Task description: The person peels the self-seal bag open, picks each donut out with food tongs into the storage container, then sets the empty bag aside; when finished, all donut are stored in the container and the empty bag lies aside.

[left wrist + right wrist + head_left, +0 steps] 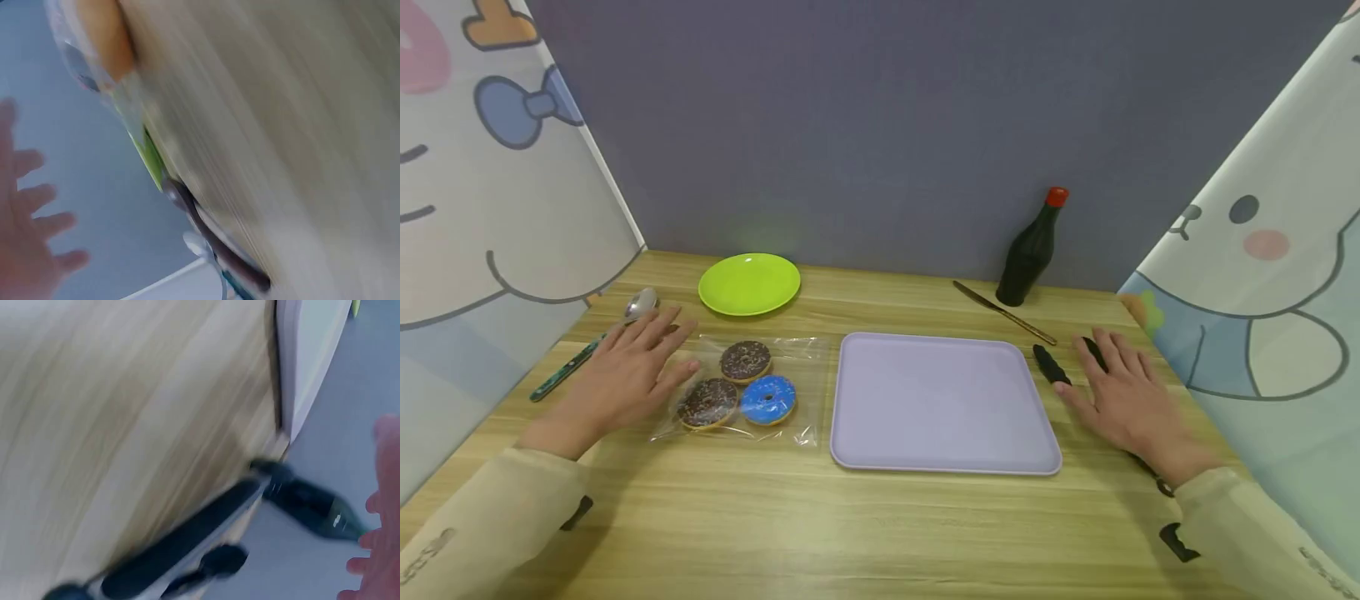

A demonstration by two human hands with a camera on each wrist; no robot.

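Note:
My left hand (pixel 617 379) hovers over the table's left side, fingers spread. It is between a metal spoon (pixel 642 303) with a green patterned handle and a clear bag (pixel 805 392) holding three donuts, two chocolate (pixel 707 403) and one blue (pixel 768 400). In the left wrist view a dark brown spoon-shaped utensil (pixel 219 240) lies near it, mostly hidden from the head. My right hand (pixel 1123 400), fingers extended, is above black-handled utensils (pixel 1050 364) and hides much of them; their kind is unclear. The right wrist view shows a long black handle (pixel 181 540). Neither hand holds anything.
A lilac tray (pixel 943 404) lies mid-table. At the back are a lime-green plate (pixel 749 285) on the left, and a gold-coloured knife (pixel 1004 312) and a dark bottle (pixel 1030 254) with a red cap on the right. A grey panel (pixel 850 142) and printed side walls enclose the table.

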